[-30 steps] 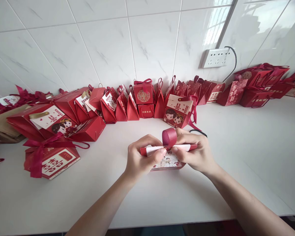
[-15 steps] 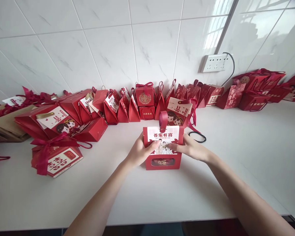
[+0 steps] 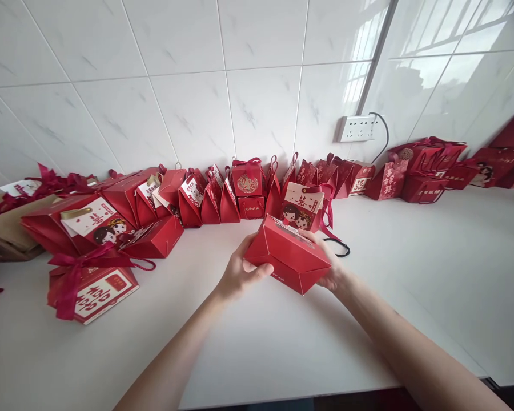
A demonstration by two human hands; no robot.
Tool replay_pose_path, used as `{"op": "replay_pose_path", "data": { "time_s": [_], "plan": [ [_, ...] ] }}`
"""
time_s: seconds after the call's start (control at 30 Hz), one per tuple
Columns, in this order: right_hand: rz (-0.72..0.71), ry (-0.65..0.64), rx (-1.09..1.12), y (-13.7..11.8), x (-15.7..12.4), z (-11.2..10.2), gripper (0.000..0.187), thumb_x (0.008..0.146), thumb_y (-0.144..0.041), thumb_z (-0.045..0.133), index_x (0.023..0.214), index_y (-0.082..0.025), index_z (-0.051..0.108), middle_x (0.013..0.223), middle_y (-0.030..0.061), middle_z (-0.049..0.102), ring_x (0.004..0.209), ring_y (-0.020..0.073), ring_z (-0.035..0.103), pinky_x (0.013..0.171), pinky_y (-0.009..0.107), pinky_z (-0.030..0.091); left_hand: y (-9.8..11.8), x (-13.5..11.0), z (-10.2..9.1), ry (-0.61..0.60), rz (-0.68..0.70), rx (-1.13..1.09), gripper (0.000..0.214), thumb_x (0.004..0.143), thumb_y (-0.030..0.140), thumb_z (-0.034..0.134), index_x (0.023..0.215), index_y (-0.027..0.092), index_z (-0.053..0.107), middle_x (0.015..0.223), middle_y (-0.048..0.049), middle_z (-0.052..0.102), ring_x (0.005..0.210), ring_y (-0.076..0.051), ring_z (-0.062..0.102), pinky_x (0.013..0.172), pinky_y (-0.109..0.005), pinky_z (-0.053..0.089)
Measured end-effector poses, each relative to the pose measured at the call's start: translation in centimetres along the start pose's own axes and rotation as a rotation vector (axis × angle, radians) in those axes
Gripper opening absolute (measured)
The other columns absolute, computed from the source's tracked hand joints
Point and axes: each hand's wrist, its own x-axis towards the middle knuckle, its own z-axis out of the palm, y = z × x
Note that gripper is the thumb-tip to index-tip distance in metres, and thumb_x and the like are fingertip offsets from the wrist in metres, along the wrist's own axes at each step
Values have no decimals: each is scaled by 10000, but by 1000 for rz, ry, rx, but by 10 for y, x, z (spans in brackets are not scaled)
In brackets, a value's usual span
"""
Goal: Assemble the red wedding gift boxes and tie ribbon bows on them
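Note:
A red paper gift box (image 3: 288,254) is held above the white table between my two hands, tipped so that its plain red side faces me. My left hand (image 3: 242,271) grips its left end, with the thumb pressed on the near face. My right hand (image 3: 330,265) wraps round the right end, its fingers partly hidden behind the box. Just behind it stands a red and white gift box (image 3: 302,208) with two cartoon faces and a ribbon. A black cord loop (image 3: 340,248) lies to the right of that box.
Several red gift boxes (image 3: 191,200) line the tiled wall. On the left, a ribboned box (image 3: 96,288) lies near brown paper bags (image 3: 11,228). More red boxes (image 3: 426,185) stand at the right, below a power strip (image 3: 360,129) on the wall. The white table (image 3: 248,354) ends at a front edge.
The held box was upright on the table with its printed front and window toward me. Both hands have lifted and tilted it, turning another side to face me. The camera view has shifted slightly.

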Motion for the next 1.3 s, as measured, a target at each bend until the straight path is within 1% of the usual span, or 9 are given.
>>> {"op": "replay_pose_path", "data": {
  "time_s": [0.1, 0.23, 0.47, 0.63, 0.77, 0.87, 1.03, 1.17, 1.3],
  "plan": [
    [170, -30, 196, 4, -1, 3, 258, 880, -383, 474, 945, -178, 617, 812, 31, 720, 676, 151, 682, 641, 269, 572, 2, 0, 1, 96, 5, 87, 512, 695, 432, 717, 1086, 147, 550, 1008, -109, 674, 930, -236, 641, 751, -311, 518],
    [191, -8, 222, 6, -1, 3, 271, 872, -402, 504, 967, -175, 619, 799, 27, 714, 670, 152, 675, 619, 268, 570, 2, 0, -1, 183, 27, 195, 373, 704, 411, 701, 946, 148, 593, 874, -62, 661, 784, -175, 615, 675, -273, 495],
    [163, 38, 230, 7, 0, 5, 220, 864, -384, 526, 938, -191, 602, 725, 3, 696, 587, 136, 646, 524, 231, 535, 0, -2, 3, 143, 37, 90, 456, 727, 393, 694, 1081, 169, 514, 1014, -81, 635, 909, -195, 619, 771, -300, 505],
    [-160, 171, 82, 9, 0, 7, 345, 827, -505, 556, 984, -199, 591, 868, 40, 720, 705, 192, 682, 563, 271, 546, -15, 2, 0, 137, 67, 1, 744, 623, 410, 784, 1219, 249, 369, 1212, -95, 527, 1019, -231, 600, 818, -346, 521],
    [-488, 299, -185, 4, -5, 3, 386, 794, -542, 582, 918, -177, 598, 985, 84, 706, 838, 246, 680, 652, 325, 561, -20, 6, -8, 191, -56, 58, 734, 664, 378, 758, 1256, 287, 334, 1275, -90, 479, 922, -199, 631, 801, -364, 522],
    [-674, 378, -394, 2, -10, 2, 369, 759, -520, 625, 864, -166, 616, 961, 98, 709, 858, 258, 674, 682, 335, 560, -20, 6, -12, 89, -68, 61, 694, 698, 310, 724, 1282, 276, 352, 1255, -81, 515, 1009, -222, 607, 850, -366, 498],
    [-738, 331, -554, 5, -13, 3, 370, 739, -526, 642, 811, -164, 628, 820, 88, 719, 764, 253, 676, 649, 348, 561, -22, 4, -15, -22, -79, -104, 661, 748, 347, 673, 1312, 250, 342, 1311, -110, 508, 1243, -303, 462, 943, -443, 464],
    [-756, 275, -574, 9, -11, 4, 370, 758, -527, 626, 842, -167, 626, 843, 92, 717, 782, 253, 671, 670, 355, 559, -22, 4, -14, 40, -41, -98, 649, 766, 381, 684, 1307, 225, 362, 1323, -117, 514, 1271, -295, 446, 1038, -463, 400],
    [-769, 251, -574, 10, -10, 0, 392, 791, -564, 567, 839, -177, 605, 823, 78, 694, 759, 225, 645, 659, 331, 544, -24, 5, -11, 141, -30, -68, 612, 768, 422, 682, 1275, 216, 408, 1235, -106, 576, 1186, -280, 528, 1007, -433, 438]
  ]
}}
